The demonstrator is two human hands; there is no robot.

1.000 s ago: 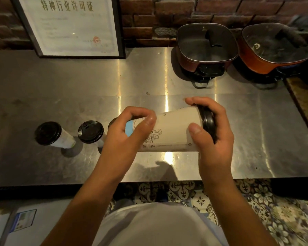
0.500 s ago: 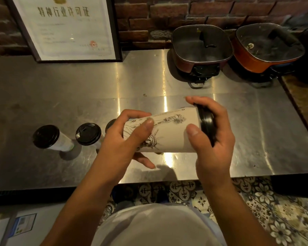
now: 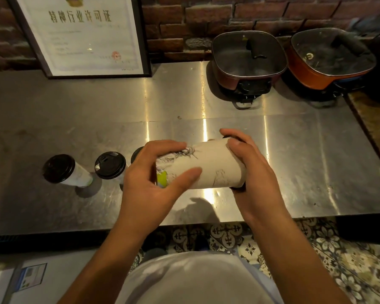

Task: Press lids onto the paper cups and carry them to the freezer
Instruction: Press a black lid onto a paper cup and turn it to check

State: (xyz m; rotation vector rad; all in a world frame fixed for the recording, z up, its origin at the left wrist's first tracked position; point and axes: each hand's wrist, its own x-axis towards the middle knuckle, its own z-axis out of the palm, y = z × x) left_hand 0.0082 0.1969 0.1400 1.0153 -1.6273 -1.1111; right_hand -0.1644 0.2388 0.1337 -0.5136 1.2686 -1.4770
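Observation:
I hold a tall printed paper cup (image 3: 208, 170) sideways above the steel counter (image 3: 75, 119). My left hand (image 3: 154, 185) grips its base end, thumb across the front. My right hand (image 3: 252, 172) wraps the top end and covers the black lid (image 3: 238, 188), of which only slivers show. Two lidded cups stand at the left: one (image 3: 62, 170) leaning in view, another (image 3: 110, 165) beside it. A third black lid (image 3: 137, 153) peeks out behind my left hand.
A framed certificate (image 3: 83, 34) leans on the brick wall at the back left. Two lidded electric pots (image 3: 248, 55) (image 3: 331, 55) sit at the back right. The counter's front edge lies just below my wrists, with patterned floor tiles (image 3: 228, 235) beneath.
The cup has turned in my hands, showing a different part of its print. My right hand has closed further over the lid, which now is nearly hidden.

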